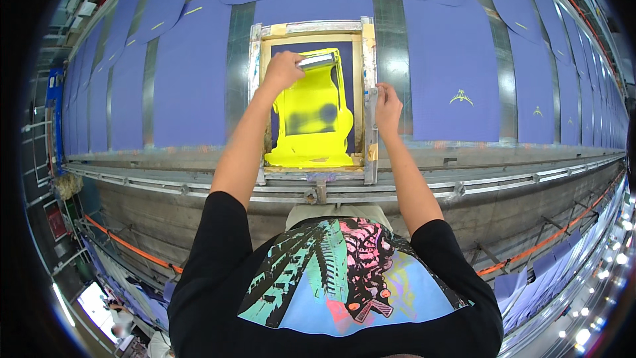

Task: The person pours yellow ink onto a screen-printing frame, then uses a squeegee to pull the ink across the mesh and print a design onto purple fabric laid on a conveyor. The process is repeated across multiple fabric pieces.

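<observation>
A screen-printing frame [311, 27] lies over the purple-blue fabric in front of me. Bright yellow ink [311, 149] covers much of its mesh, thickest along the near end, with two darker patches near the middle. My left hand [285, 71] grips a squeegee [319, 61] at the far end of the mesh, its blade resting in the ink. At the frame's right side, my right hand [389, 109] has its fingers closed on the side rail.
Purple-blue cut fabric panels [450, 73] line the long metal table [392, 46] on both sides, several with small yellow prints. A metal rail [424, 192] runs along the near edge. An orange pipe [530, 250] and more hanging panels are behind me. Another person [122, 321] is at lower left.
</observation>
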Tool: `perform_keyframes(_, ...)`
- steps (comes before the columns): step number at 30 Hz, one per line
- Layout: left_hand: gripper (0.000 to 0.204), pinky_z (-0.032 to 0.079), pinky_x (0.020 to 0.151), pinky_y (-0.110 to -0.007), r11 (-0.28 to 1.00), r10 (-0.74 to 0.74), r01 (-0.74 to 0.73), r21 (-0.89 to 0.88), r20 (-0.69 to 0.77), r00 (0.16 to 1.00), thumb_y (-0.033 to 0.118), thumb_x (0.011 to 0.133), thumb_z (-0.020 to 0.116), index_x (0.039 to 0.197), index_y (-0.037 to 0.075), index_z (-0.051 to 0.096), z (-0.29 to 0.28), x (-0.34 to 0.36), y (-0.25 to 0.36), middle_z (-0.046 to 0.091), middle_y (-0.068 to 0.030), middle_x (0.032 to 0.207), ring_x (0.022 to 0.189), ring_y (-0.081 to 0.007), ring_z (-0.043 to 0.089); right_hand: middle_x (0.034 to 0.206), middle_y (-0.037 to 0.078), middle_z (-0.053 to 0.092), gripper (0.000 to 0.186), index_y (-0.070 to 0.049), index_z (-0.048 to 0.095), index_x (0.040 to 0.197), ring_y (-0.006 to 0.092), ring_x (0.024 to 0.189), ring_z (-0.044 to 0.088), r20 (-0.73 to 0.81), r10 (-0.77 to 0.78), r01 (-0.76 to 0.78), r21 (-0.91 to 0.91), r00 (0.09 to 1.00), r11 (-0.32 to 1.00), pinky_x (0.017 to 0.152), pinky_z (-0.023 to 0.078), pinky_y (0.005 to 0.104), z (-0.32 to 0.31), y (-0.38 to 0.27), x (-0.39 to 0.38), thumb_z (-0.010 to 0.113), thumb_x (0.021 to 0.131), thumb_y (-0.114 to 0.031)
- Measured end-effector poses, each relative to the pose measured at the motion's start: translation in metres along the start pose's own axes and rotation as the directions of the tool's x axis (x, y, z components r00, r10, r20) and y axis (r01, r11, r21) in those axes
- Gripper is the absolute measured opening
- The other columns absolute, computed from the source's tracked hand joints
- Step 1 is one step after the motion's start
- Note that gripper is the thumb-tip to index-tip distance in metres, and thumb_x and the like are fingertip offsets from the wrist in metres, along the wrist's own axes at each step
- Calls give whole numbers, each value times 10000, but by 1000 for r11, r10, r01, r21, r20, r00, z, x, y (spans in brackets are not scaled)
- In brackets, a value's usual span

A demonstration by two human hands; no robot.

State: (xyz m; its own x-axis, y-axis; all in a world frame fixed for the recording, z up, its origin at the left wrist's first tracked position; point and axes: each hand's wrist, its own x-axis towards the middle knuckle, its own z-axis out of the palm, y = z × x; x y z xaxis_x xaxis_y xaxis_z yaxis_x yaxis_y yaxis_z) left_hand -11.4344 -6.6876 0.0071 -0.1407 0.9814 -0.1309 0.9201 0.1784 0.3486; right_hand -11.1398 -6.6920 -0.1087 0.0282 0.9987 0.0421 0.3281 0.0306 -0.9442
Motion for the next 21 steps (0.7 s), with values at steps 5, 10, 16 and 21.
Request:
perform_keyframes(5,350,589,851,-475,996,-1,11,85,-118,993,69,831,649,1108,199,818,34,-26,20,775,-123,1027,949,-347,733,833,222,685,157,-42,710,1076,399,687,645,-71,-85,87,29,994,996,659,499,453,-1,4,3,590,1048,-140)
perform_keyframes(10,381,588,815,-459,975,215,-194,106,-251,944,10,817,643,1087,216,815,84,-133,14,782,-60,1062,941,-313,731,799,209,667,163,-38,714,1079,367,644,618,-27,2,-2,-3,1000,1000,639,477,459,-4,4,-1,597,1047,-147)
perform_keyframes(16,440,586,783,-426,993,100,-113,-33,-269,958,25,802,656,1158,238,802,59,-88,7,779,-80,971,885,-308,732,739,137,637,184,-33,716,1112,186,599,510,-17,29,-28,23,999,999,602,437,362,-1,0,3,611,1053,-172)
perform_keyframes(21,404,589,879,-473,990,-38,42,135,-33,999,100,795,682,1142,256,815,-1,26,6,773,-154,1009,955,-368,733,758,156,647,173,-36,717,1105,239,618,544,-57,-50,54,74,997,996,620,457,384,3,4,-1,610,1047,-158)
